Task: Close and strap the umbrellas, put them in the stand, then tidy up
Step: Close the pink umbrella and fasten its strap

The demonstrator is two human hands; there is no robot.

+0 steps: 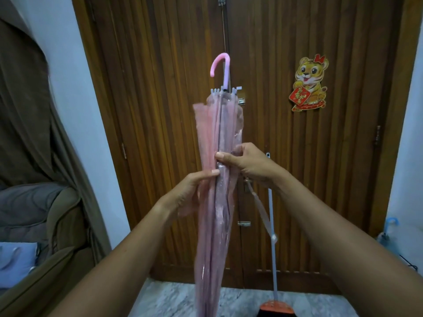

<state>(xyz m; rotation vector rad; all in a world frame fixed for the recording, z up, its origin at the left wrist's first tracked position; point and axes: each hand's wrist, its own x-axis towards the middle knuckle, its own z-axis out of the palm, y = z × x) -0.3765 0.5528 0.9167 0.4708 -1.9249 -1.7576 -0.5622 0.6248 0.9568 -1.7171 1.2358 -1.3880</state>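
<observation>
A ribbed wooden double door (pixel 160 133) fills the centre and right of the frame, flanked by pale wall at both edges; a brown curtain (pixel 29 106) hangs down the left side, above a draped seat (pixel 39 211) in the lower left; marbled floor (pixel 174 300) shows along the bottom centre. A folded pink translucent umbrella (pixel 217 202) stands upright in the centre of the frame, its pink hooked handle (pixel 220 65) at the top and its lower end running out of the frame at the bottom; the canopy is gathered loosely, with folds still flaring at upper left. The left hand (pixel 194 191), entering from lower left, is closed on the canopy from the left side, thumb pressed on the front folds; the right hand (pixel 249 163), entering from lower right, is closed on the canopy just above it from the right, thumb across the front. The closure strap (pixel 261 213) hangs loose, slanting down to the right below the right hand, not wrapped round the canopy. A broom (pixel 274 259) leans against the door to the right of the umbrella, its orange head at the bottom edge. A tiger decoration (pixel 309 83) is stuck on the door at upper right; a blue-handled umbrella (pixel 389 227) stands at the far right edge, its holder not discernible.
</observation>
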